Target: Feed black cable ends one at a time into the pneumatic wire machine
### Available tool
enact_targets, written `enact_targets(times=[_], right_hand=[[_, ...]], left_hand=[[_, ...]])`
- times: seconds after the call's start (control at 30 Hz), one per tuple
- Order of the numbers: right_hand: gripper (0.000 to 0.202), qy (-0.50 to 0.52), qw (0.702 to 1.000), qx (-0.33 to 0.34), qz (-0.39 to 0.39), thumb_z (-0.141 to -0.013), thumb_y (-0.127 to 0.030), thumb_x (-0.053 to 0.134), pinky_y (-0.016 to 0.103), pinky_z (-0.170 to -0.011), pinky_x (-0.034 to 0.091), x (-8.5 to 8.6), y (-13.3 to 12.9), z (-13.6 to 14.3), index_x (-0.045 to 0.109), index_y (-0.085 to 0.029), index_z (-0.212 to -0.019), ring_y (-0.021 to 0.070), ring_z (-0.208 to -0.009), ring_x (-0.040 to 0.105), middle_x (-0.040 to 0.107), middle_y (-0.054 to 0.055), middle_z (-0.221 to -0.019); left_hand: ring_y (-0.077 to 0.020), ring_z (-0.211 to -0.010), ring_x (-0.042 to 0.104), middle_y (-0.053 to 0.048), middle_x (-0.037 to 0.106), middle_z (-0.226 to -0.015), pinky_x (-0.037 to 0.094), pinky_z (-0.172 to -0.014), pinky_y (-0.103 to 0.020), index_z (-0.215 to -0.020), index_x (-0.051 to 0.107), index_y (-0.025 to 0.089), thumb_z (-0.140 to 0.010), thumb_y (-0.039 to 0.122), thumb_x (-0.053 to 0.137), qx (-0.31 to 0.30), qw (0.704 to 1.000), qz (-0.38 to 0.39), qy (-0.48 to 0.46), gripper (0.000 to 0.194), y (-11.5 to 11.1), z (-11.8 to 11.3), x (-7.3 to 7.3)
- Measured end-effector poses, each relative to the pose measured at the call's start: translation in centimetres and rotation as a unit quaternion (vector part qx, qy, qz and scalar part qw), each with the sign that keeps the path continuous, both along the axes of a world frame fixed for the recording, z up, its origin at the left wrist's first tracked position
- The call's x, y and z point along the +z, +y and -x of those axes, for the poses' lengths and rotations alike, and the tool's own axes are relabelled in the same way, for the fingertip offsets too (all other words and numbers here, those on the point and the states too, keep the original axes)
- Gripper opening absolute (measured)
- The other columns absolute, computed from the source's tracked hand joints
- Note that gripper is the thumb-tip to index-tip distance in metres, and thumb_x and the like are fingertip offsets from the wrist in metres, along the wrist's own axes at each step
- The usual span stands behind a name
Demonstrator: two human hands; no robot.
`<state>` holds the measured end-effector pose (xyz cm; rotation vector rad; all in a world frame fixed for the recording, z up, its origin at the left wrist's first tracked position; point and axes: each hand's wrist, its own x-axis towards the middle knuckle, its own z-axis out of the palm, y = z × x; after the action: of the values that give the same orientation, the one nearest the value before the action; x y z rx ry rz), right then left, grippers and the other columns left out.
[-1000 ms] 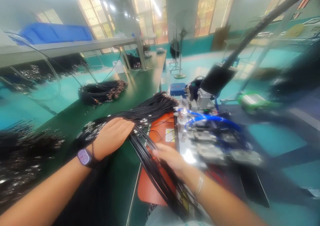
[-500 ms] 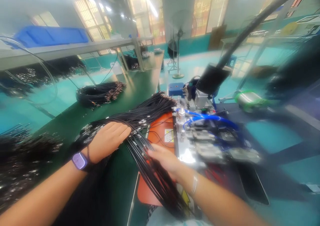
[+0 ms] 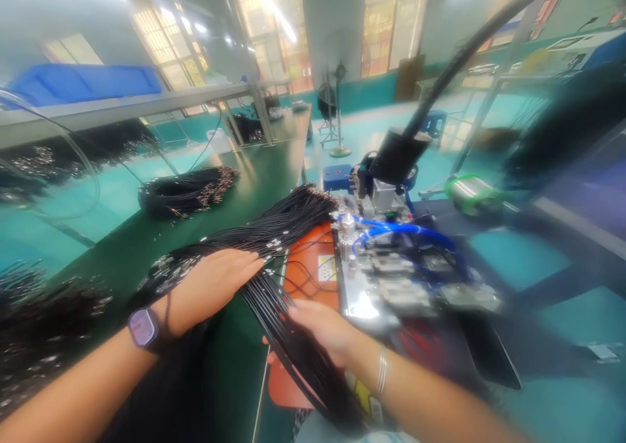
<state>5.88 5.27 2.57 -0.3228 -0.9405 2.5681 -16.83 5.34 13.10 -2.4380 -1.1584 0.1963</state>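
Over the orange panel (image 3: pixel 284 388), the right hand (image 3: pixel 325 329) grasps 1 black cable bundle (image 3: pixel 306 358). The left hand (image 3: pixel 210 288) covers its upper end; I cannot tell whether it grips.

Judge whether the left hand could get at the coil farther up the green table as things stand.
Probably yes: the left hand would have to leave the cables it touches, but only low-lying cables and tabletop seem to separate it from the coil.
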Motion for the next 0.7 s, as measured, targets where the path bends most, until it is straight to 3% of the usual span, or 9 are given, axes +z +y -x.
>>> enact_targets(times=[0.1, 0.2, 0.3, 0.43, 0.5, 0.6, 0.7], right_hand=[[0.039, 0.015, 1.0, -0.017, 0.004, -0.084, -0.045, 0.057, 0.033, -0.064, 0.052, -0.7, 0.0, 0.4, 0.05, -0.016, -0.109, 0.021, -0.069, 0.07, 0.069, 0.01, -0.09], [0.042, 0.006, 1.0, -0.021, 0.02, -0.083, -0.048, 0.057, 0.034, -0.063, 0.053, -1.6, -0.5, 0.9, 0.048, -0.016, -0.109, 0.0208, -0.067, 0.07, 0.07, 0.012, -0.09], [0.047, -0.01, 0.998, -0.051, 0.021, -0.079, -0.053, 0.059, 0.032, -0.06, 0.052, -3.1, -1.6, 1.1, 0.05, -0.012, -0.101, 0.0193, -0.062, 0.068, 0.07, 0.012, -0.08], [0.053, -0.11, 0.993, -0.051, 0.017, -0.076, -0.062, 0.05, 0.02, -0.043, 0.045, -4.5, -2.7, 0.0, 0.057, -0.01, -0.083, 0.0125, -0.046, 0.06, 0.064, 0.007, -0.059], [0.053, -0.165, 0.984, -0.067, -0.004, -0.076, -0.063, 0.047, 0.017, -0.035, 0.039, -4.5, -2.8, -0.9, 0.057, -0.011, -0.08, 0.0105, -0.038, 0.055, 0.061, 0.004, -0.053], [0.049, -0.201, 0.971, -0.113, -0.063, -0.079, -0.061, 0.047, 0.016, -0.032, 0.034, -3.4, -2.4, -2.5, 0.056, -0.012, -0.078, 0.0075, -0.034, 0.048, 0.061, 0.003, -0.054], [0.046, -0.199, 0.965, -0.159, -0.07, -0.083, -0.058, 0.045, 0.015, -0.031, 0.03, -2.0, -2.5, -4.2, 0.053, -0.014, -0.079, 0.0055, -0.033, 0.043, 0.059, 0.0, -0.053]], left_hand=[[-0.0223, -0.114, 0.052, -0.01, 0.057, -0.123, 0.041, -0.098, -0.038, -0.121, 0.052, 0.017, -0.071, 0.003, 0.049, -0.03, 0.998, 0.058, -0.018, 0.053, 0.0, -1.9, -1.4], [-0.0195, -0.087, 0.058, -0.008, 0.063, -0.094, 0.047, -0.079, -0.035, -0.106, 0.058, 0.019, -0.082, 0.013, 0.048, -0.072, 0.994, 0.087, -0.009, 0.027, 0.6, -2.8, -3.3], [-0.0172, -0.075, 0.057, -0.005, 0.061, -0.08, 0.046, -0.071, -0.032, -0.104, 0.058, 0.021, -0.087, 0.015, 0.046, -0.102, 0.992, 0.077, 0.0, 0.022, 2.3, -0.8, -3.9], [-0.0164, -0.083, 0.06, -0.005, 0.064, -0.085, 0.047, -0.077, -0.029, -0.109, 0.058, 0.021, -0.08, 0.003, 0.049, -0.095, 0.994, 0.049, -0.021, 0.035, 4.5, 3.1, -3.7], [-0.0169, -0.087, 0.061, -0.006, 0.066, -0.09, 0.048, -0.079, -0.029, -0.113, 0.057, 0.019, -0.073, -0.003, 0.048, -0.081, 0.995, 0.046, -0.032, 0.046, 4.5, 3.3, -4.5], [-0.0179, -0.096, 0.06, -0.007, 0.065, -0.105, 0.048, -0.084, -0.031, -0.12, 0.052, 0.018, -0.07, -0.002, 0.048, -0.096, 0.991, 0.056, -0.069, 0.054, 3.1, 0.3, -6.6], [-0.019, -0.095, 0.061, -0.008, 0.066, -0.105, 0.049, -0.085, -0.033, -0.111, 0.056, 0.015, -0.08, 0.004, 0.046, -0.172, 0.974, -0.003, -0.144, 0.034, 1.0, -4.1, -7.8]])
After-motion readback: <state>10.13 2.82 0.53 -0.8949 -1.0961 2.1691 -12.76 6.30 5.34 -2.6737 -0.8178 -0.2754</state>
